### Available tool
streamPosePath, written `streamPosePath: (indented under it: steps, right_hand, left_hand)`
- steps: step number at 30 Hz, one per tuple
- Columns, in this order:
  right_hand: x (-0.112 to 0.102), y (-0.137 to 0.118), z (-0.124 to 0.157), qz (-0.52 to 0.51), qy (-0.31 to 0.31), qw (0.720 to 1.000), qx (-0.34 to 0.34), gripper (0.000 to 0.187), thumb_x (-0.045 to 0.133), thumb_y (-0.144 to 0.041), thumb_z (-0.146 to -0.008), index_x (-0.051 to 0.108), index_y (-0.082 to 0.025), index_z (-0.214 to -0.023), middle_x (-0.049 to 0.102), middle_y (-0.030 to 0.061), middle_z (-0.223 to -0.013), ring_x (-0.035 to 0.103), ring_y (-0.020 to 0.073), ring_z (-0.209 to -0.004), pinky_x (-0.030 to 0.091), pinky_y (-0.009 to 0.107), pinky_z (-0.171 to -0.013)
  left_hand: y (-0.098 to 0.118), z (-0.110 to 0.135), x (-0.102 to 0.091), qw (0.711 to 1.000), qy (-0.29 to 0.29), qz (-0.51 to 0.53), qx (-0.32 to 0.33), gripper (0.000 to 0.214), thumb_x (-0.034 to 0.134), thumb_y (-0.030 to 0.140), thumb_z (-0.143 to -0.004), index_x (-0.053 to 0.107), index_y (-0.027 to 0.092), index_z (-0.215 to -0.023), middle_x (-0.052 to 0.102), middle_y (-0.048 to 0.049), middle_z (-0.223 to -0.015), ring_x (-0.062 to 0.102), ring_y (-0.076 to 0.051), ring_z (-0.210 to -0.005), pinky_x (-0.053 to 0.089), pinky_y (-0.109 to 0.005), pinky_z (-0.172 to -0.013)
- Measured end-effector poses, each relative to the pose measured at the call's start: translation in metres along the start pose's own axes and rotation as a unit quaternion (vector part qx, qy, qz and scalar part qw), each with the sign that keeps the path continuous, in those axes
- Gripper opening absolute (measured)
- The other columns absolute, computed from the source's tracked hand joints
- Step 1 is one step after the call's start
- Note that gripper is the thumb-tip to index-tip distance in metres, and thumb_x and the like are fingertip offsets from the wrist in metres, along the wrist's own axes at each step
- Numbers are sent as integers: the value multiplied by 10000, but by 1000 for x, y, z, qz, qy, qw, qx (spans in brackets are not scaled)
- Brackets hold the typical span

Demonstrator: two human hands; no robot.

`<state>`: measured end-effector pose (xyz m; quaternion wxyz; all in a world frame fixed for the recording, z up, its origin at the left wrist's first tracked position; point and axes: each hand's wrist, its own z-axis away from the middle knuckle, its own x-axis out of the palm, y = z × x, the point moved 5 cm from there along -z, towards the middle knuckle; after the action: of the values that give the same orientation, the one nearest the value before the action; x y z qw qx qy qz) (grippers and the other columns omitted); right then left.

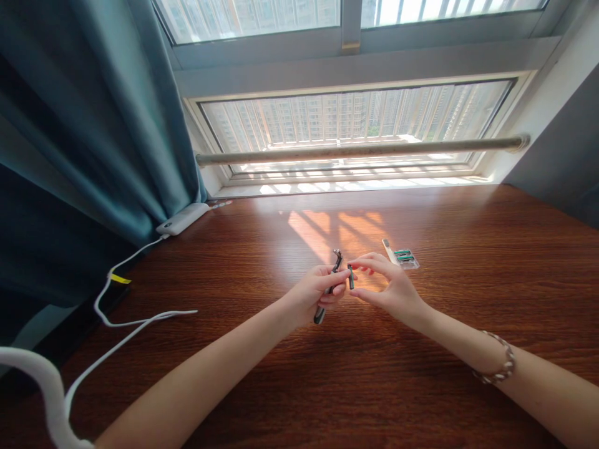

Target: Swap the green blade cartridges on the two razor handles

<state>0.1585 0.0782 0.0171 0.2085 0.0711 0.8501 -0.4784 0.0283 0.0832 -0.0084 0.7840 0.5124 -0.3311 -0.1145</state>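
Note:
My left hand (322, 285) is closed around a black and silver razor handle (320, 313), its bare metal neck tilted up past the fingers. Between the thumb and index finger of my right hand (390, 290) is a small green and black razor cartridge (351, 278), gripped by its two ends. My left thumb tip is right beside the cartridge, perhaps touching it. Just beyond the right hand lies a clear plastic blade case (412, 264) with green and black cartridges in it. A pale stick with a dark tip (386, 246) lies against the case, partly hidden by that hand.
The brown wooden table (262, 386) reaches to the window ledge. At the back left a white power bank (183, 218) rests by the blue curtain (140, 112), with a white cable (135, 323) running from it. A thick white curved tube (35, 365) stands at lower left.

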Motion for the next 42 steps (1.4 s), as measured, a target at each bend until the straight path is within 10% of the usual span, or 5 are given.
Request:
streamPosePath:
  steps: [12,19,42]
  right_hand:
    - [-5,14,1,-46,53,993,90,334,685,-331,-666,623,-211,-971,610,42,-885,544,164,-770,448,325,-710]
    - [-6,40,0,-283,109,925,227,343,722,-334,-612,658,-215,-927,654,47,-904,570,174,-820,434,306,-721]
    - [10,34,1,-471,-35,850,235,314,684,-226,-655,672,-226,-969,668,18,-939,542,132,-826,384,261,-769]
  left_hand:
    - [-2,-4,0,997,31,46,51,250,580,382,-758,579,142,-828,457,19,-602,394,-53,-503,295,-176,-461]
    - [-1,-4,2,996,42,-11,81,222,572,385,-762,502,177,-792,457,43,-607,444,-62,-479,330,-200,-468]
    - [8,7,11,970,46,-203,130,218,571,349,-760,503,163,-852,373,79,-501,352,-53,-419,257,-193,-409]
